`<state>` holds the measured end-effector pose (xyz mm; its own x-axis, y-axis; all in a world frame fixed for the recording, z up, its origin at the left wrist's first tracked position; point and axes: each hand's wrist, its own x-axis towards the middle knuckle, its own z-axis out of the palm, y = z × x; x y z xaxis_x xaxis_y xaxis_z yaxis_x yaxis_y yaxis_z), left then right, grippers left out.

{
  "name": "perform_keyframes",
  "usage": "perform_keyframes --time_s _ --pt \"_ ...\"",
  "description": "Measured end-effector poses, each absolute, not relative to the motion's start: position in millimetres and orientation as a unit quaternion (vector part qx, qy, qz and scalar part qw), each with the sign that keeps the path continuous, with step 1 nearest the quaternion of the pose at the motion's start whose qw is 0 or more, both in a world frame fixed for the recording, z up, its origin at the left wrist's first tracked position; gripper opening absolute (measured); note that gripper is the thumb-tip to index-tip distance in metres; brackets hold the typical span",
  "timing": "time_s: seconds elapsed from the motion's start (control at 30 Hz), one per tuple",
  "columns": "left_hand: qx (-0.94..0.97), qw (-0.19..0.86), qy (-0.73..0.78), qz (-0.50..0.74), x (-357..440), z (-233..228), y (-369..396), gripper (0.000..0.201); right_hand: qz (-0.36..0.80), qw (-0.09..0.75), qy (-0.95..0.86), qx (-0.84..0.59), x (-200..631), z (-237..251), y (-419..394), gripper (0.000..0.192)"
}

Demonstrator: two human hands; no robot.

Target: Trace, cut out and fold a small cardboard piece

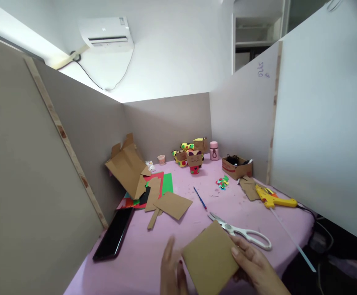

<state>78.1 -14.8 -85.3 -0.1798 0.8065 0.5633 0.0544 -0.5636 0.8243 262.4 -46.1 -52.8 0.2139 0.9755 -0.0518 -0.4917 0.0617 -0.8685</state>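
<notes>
A square piece of brown cardboard is tilted above the near edge of the table. My right hand pinches its right edge, thumb on top. My left hand is beside the left edge, fingers stretched out and a little blurred; whether it touches the cardboard I cannot tell. White-handled scissors lie just behind the right hand, partly covered by the cardboard and fingers. A blue pencil rests further back. Another flat cardboard piece overlaps a narrow cardboard strip at the left.
A black phone lies at the left. Behind it stand a cut cardboard box and coloured sheets. Decorated cardboard figures, a pink bottle and a small box line the back. A yellow glue gun sits at right.
</notes>
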Motion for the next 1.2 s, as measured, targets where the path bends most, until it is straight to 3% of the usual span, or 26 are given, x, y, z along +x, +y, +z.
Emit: perform_keyframes --time_s 0.13,0.2,0.33,0.5,0.67,0.93,1.2 --pt "0.356 0.6 0.395 0.598 86 -72 -11 0.063 0.499 0.689 -0.309 -0.426 255 -61 -47 0.047" --pt "0.359 0.655 0.4 0.531 91 -65 -15 0.067 0.489 0.678 -0.335 -0.434 251 -64 -48 0.046" --pt "0.472 0.607 0.39 0.506 90 -47 -18 0.046 0.454 0.631 -0.463 -0.426 257 -61 -42 0.037" --pt "0.617 0.524 0.374 0.453 74 -40 1 0.021 0.255 0.491 -0.653 -0.516 272 -69 -21 0.022" --pt "0.618 0.562 0.355 0.419 66 -56 16 0.031 0.239 0.458 -0.662 -0.542 269 -86 -13 0.023" --pt "0.621 0.58 0.343 0.402 63 -53 12 0.034 0.261 0.442 -0.674 -0.532 266 -64 -16 0.024" --pt "0.575 0.584 0.366 0.441 68 -64 6 0.032 0.254 0.457 -0.641 -0.563 253 -103 -14 0.027"
